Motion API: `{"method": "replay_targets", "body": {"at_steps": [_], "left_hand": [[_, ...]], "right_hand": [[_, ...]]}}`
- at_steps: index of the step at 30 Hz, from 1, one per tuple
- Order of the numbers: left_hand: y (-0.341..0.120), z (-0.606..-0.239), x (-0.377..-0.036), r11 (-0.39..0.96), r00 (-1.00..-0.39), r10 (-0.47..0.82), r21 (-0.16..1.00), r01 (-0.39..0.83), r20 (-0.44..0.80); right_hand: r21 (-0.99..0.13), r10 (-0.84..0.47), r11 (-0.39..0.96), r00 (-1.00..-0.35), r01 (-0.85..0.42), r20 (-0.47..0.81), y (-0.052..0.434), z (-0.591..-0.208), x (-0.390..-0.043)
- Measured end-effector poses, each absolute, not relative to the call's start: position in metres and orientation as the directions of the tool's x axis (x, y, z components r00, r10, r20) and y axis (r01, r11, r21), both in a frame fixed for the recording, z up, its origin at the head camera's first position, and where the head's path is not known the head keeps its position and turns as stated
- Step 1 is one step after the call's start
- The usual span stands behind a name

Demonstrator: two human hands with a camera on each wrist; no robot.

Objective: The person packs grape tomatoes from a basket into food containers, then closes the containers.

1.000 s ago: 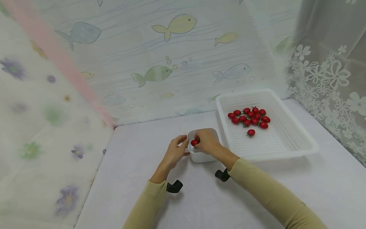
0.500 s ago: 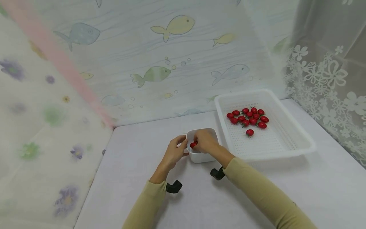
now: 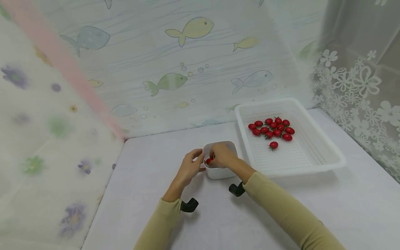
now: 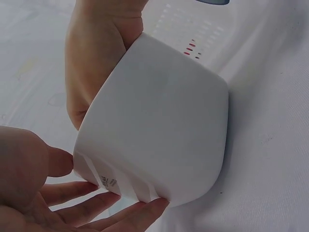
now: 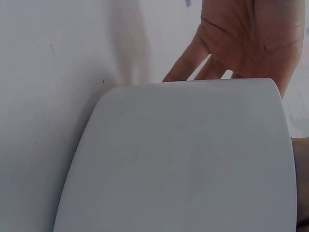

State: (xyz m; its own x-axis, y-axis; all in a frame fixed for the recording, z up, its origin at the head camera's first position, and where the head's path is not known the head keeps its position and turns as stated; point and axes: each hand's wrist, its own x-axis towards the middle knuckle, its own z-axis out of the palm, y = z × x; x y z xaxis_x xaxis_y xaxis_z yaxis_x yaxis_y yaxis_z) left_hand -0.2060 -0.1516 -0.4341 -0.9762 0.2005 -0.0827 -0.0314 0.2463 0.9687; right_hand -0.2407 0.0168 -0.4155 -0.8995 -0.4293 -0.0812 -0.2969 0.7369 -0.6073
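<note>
My right hand (image 3: pixel 222 155) has sunk lower into the white cup (image 3: pixel 225 170), fingers pinching the red tomato (image 3: pixel 208 161); left hand (image 3: pixel 189 167) steadies its wall, fingers spread.

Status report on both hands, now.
Left hand steadies white cup. Right hand pinches cherry tomato inside cup. Nothing in the way.

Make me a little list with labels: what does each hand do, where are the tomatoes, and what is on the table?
left hand: fingers touch the side of the small white container
right hand: pinches one cherry tomato over the container's opening
white perforated tray: to the right of the container, holding a cluster of cherry tomatoes
table: covered in a white cloth
backdrop: curtain with a fish print
</note>
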Motion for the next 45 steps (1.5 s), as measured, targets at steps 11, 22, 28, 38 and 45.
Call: {"method": "replay_targets", "body": {"at_steps": [11, 22, 28, 38, 45], "left_hand": [[-0.157, -0.433, -0.201, 0.241, -0.976, 0.204, 0.970, -0.026, -0.077], [-0.160, -0.435, -0.200, 0.250, -0.977, 0.203, 0.968, -0.016, -0.068], [-0.160, -0.435, -0.197, 0.246, -0.976, 0.206, 0.969, -0.019, -0.071], [-0.159, -0.435, -0.197, 0.254, -0.978, 0.202, 0.967, 0.003, -0.050], [-0.160, -0.436, -0.198, 0.278, -0.981, 0.183, 0.961, -0.012, -0.065]], "right_hand": [[-0.597, -0.463, 0.735, -0.881, -0.320, -0.098, 0.012, -0.410, -0.236], [-0.613, -0.485, 0.714, -0.870, -0.338, -0.087, 0.008, -0.409, -0.231], [-0.594, -0.485, 0.734, -0.866, -0.329, -0.120, 0.009, -0.408, -0.230], [-0.411, -0.463, 0.830, -0.877, -0.376, -0.133, 0.026, -0.384, -0.216], [-0.394, -0.471, 0.832, -0.873, -0.390, -0.129, 0.054, -0.349, -0.204]]}}
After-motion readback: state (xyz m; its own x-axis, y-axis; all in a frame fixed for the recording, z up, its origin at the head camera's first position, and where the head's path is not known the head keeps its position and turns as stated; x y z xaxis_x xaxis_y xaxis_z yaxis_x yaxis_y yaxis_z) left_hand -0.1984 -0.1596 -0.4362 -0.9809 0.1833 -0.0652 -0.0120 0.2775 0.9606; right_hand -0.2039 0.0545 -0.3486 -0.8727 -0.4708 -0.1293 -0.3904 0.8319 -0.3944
